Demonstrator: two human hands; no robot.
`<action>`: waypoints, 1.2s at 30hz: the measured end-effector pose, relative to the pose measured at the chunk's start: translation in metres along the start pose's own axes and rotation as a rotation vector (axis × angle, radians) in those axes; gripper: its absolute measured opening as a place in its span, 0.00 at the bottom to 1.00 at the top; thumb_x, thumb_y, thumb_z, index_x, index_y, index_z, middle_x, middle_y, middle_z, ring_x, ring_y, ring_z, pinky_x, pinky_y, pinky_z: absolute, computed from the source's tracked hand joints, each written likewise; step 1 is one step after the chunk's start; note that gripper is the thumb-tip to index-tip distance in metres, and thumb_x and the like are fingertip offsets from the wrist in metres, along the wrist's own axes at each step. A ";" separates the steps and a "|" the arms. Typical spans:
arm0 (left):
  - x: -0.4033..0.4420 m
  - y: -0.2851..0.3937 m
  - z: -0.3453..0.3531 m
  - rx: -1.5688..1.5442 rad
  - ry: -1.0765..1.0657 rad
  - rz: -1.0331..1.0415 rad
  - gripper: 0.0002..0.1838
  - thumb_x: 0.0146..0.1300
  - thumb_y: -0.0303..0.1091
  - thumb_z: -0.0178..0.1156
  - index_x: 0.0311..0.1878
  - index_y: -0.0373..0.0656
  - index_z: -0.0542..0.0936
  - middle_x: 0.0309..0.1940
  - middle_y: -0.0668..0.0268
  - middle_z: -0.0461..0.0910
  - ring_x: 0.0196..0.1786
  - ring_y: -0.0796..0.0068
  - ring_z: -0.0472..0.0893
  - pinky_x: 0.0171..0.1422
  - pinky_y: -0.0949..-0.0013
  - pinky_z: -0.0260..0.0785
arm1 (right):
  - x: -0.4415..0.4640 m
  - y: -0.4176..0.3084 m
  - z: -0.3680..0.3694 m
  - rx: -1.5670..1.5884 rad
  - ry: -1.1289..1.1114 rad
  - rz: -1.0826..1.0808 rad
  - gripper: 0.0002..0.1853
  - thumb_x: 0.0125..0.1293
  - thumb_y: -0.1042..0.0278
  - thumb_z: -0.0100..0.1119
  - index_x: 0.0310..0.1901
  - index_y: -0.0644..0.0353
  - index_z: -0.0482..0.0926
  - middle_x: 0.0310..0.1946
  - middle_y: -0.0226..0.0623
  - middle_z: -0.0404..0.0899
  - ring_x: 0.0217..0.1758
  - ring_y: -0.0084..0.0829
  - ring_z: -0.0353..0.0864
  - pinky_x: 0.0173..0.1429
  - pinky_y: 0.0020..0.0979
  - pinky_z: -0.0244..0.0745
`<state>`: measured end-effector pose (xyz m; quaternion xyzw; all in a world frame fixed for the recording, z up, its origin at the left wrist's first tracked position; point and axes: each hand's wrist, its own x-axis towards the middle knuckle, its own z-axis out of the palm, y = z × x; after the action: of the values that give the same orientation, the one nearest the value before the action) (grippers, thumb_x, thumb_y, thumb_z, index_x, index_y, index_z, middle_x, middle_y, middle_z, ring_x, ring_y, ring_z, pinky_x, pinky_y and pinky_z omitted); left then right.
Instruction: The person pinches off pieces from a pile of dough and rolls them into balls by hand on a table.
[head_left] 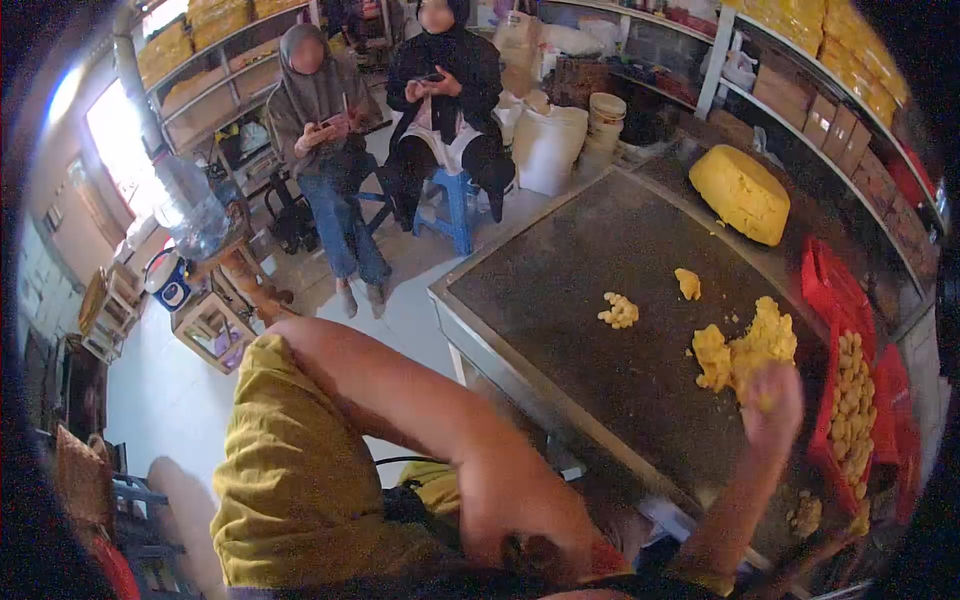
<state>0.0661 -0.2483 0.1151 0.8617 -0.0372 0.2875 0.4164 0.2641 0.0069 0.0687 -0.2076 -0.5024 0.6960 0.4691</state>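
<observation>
Shelves (715,65) stacked with wrapped yellow packs line the workroom, and two people sit on stools (450,205) beyond the table (560,260), each with a phone held in front of them. Your table is dark-topped with a pale metal edge, and its corner nearest the stools is bare. Your left hand (773,400) is at the side of the yellow dough (762,340), towards the table's long edge farther from your knees; its fingers look curled in, with a bit of yellow showing at them, but blur means you cannot tell how firmly they grip. A dough lump (711,358) lies against that mass, a smaller piece (687,284) sits apart towards the stool end, and a cluster of small pale pieces (619,311) rests around the table's middle. Your right hand (858,520) shows only partly, near the close end of the red tray (828,440) filled with oval pieces (851,410); whether it holds anything cannot be told. Beside the farther long edge stands a big yellow block (740,195).
</observation>
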 end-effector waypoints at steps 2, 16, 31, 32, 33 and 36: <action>-0.026 -0.001 0.002 -0.527 0.021 -0.459 0.17 0.42 0.32 0.64 0.36 0.37 0.72 0.29 0.56 0.73 0.34 0.59 0.75 0.37 0.62 0.69 | -0.027 -0.025 -0.007 0.037 0.072 -0.035 0.06 0.61 0.63 0.48 0.34 0.56 0.67 0.24 0.26 0.63 0.28 0.21 0.66 0.29 0.21 0.67; -0.045 0.041 0.021 -0.452 0.127 -0.884 0.16 0.48 0.34 0.63 0.41 0.38 0.74 0.30 0.59 0.77 0.32 0.67 0.78 0.34 0.67 0.70 | -0.087 -0.022 0.033 0.002 0.303 -0.086 0.08 0.64 0.60 0.46 0.34 0.54 0.68 0.23 0.25 0.65 0.26 0.18 0.67 0.27 0.19 0.65; -0.028 -0.032 -0.054 0.943 -0.029 -0.853 0.07 0.51 0.36 0.58 0.33 0.46 0.75 0.28 0.64 0.76 0.33 0.58 0.76 0.38 0.59 0.68 | -0.065 -0.028 0.088 0.102 0.382 0.039 0.10 0.67 0.57 0.44 0.34 0.52 0.68 0.23 0.23 0.67 0.25 0.15 0.67 0.24 0.18 0.62; -0.016 -0.047 -0.068 1.044 -0.111 -0.865 0.07 0.50 0.35 0.58 0.33 0.46 0.75 0.27 0.64 0.76 0.32 0.58 0.76 0.38 0.59 0.68 | -0.047 -0.023 0.089 0.119 0.408 0.077 0.10 0.67 0.57 0.43 0.34 0.52 0.68 0.23 0.23 0.67 0.25 0.15 0.67 0.24 0.18 0.62; -0.008 -0.067 -0.081 1.029 -0.136 -0.811 0.07 0.50 0.35 0.58 0.33 0.46 0.75 0.27 0.64 0.76 0.32 0.58 0.76 0.38 0.59 0.68 | -0.024 -0.012 0.073 0.084 0.242 0.132 0.11 0.66 0.54 0.46 0.32 0.50 0.69 0.20 0.24 0.66 0.20 0.16 0.65 0.20 0.19 0.59; -0.003 -0.133 -0.107 0.991 0.432 -0.445 0.08 0.52 0.35 0.58 0.33 0.43 0.75 0.26 0.62 0.76 0.32 0.60 0.77 0.39 0.59 0.69 | 0.021 0.017 0.034 -0.049 0.074 0.170 0.14 0.64 0.52 0.48 0.26 0.51 0.69 0.15 0.25 0.65 0.15 0.19 0.63 0.16 0.22 0.55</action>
<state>0.0546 -0.0829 0.0731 0.8627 0.3693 0.3453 0.0121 0.2207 0.0072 0.0707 -0.2865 -0.4823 0.7125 0.4215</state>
